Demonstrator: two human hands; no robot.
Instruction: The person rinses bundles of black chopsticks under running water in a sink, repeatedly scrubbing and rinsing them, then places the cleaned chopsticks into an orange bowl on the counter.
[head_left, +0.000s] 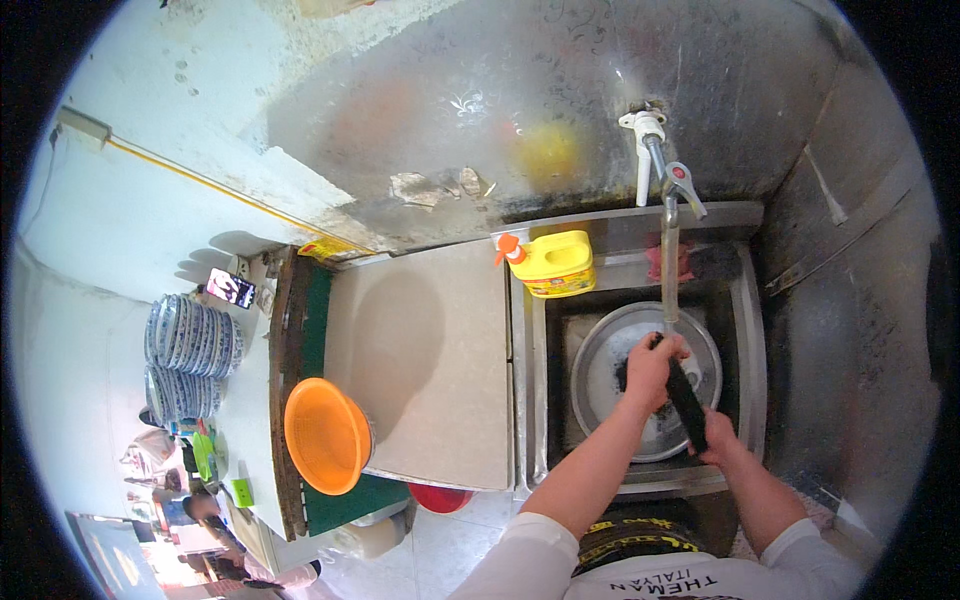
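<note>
My left hand (651, 369) and my right hand (716, 436) both grip a long black object (686, 405), left near its upper end and right near its lower end. I cannot tell exactly what it is. It is held at a slant over a round metal basin (579, 382) that stands in a stainless steel sink (752, 360). Dark patches show in the basin, partly hidden by my left hand. Above my left hand a faucet (670, 202) ends in a clear tube (670, 289) pointing down at the basin.
A yellow pump bottle (559, 264) stands on the sink's back left corner, with a pink cloth (667, 262) behind the basin. Left are a beige counter (435, 360), an orange plastic basket (326, 435), stacked patterned plates (195, 337) and a phone (231, 288). Another person (214, 517) is far left.
</note>
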